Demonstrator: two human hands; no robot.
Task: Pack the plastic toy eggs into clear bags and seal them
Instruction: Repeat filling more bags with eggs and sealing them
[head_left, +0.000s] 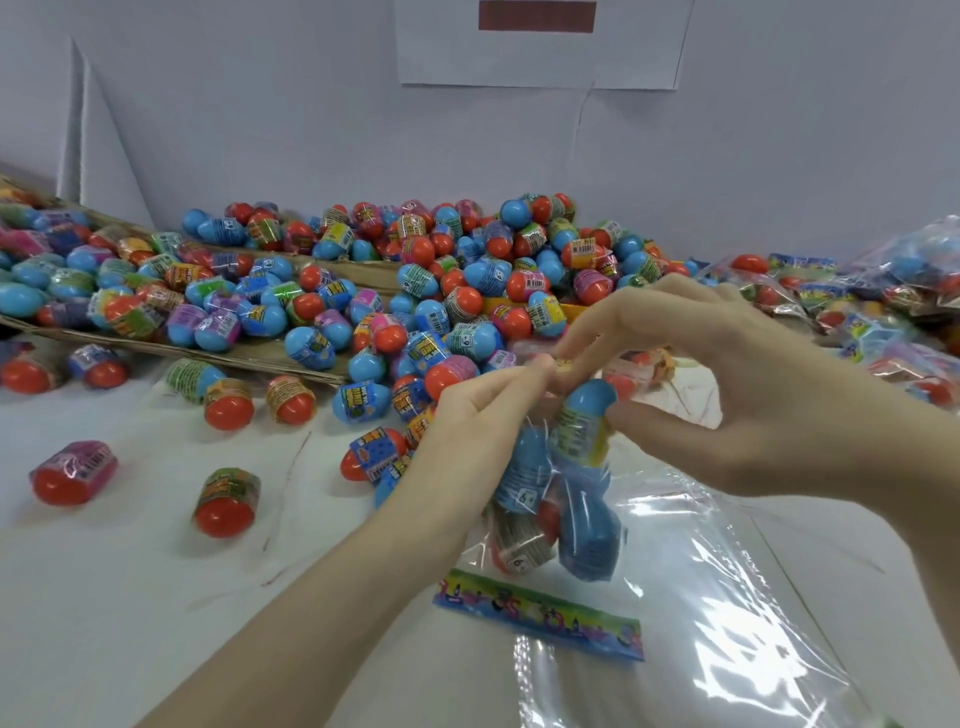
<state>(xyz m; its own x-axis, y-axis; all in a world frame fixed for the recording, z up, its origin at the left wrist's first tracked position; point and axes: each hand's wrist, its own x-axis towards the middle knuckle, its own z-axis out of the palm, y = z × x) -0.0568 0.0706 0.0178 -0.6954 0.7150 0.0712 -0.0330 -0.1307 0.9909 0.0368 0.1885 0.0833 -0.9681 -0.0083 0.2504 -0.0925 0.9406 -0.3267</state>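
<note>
**Bag mouth pinched, eggs loose inside: spill risk**

Risks, as I read it:
- Left hand (483, 400) pinches the top of the clear bag (550, 499); right hand (691, 374) pinches the same mouth with thumb and forefinger, other fingers spread. If either pinch slips before the seal is closed, the bag drops and the eggs roll out.
- Top blue egg (589, 410) sits right at the mouth. Likely to jam the closure or pop out when the film is pulled tight.
- Film is slick and glary; can't tell whether the seal strip is aligned.

Containers, left to right:
- Flattened cardboard tray (291, 353) at the bench's far-left: heaped loose eggs, blue and red halves, printed wraps. Strays (72, 473) on the bench in front.
- Main egg pile (467, 270) along the far edge, centre.
- Held bag, centre: several eggs, count unclear.
- Stack of empty bags (701, 597) with printed header card (540, 616), near-right.
- Filled bags (883, 301) piled at the far-right edge.
</note>
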